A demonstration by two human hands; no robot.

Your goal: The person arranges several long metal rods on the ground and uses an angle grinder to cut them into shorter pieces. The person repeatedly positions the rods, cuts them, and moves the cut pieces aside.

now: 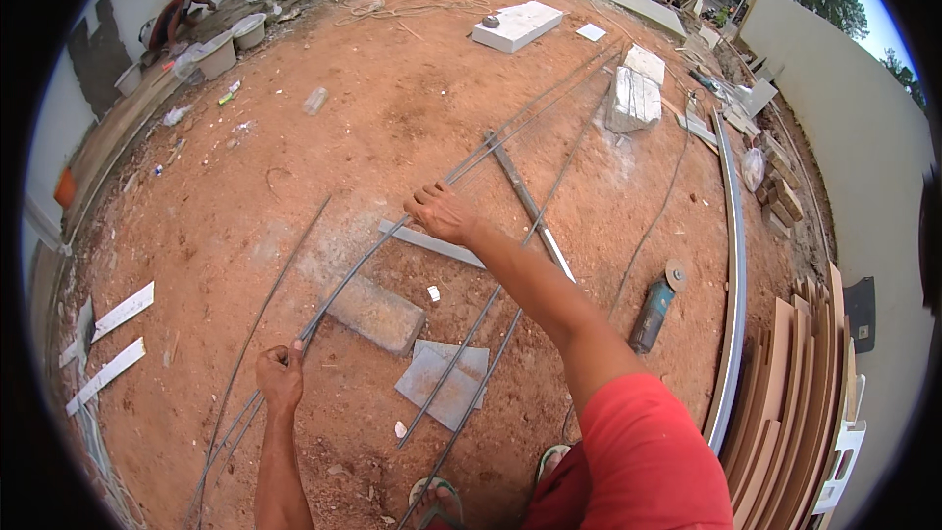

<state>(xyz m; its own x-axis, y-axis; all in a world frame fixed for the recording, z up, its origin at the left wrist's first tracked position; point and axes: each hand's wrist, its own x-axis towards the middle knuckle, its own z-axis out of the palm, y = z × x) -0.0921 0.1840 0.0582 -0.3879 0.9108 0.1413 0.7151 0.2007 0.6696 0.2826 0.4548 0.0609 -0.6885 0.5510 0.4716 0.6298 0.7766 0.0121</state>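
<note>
Several thin steel rods (345, 280) run in a bundle from the lower left up toward the far right. My left hand (280, 373) is closed on them near their lower part, thumb against the rods. Farther along, my right hand (442, 213) wraps round the same rods from above, its arm stretched across me. Beneath them lie a concrete block (378, 314) and a flat metal strip (437, 244). Other loose rods cross a grey tile (420, 383) by my feet. An angle grinder (653, 314) lies on the dirt to my right.
A long metal profile (731, 275) and stacked brown boards (785, 373) line the right side. White blocks (633, 98) and a white slab (518, 26) lie farther off. At the far left a person (177, 8) crouches by buckets (216, 57). White strips (113, 373) lie left.
</note>
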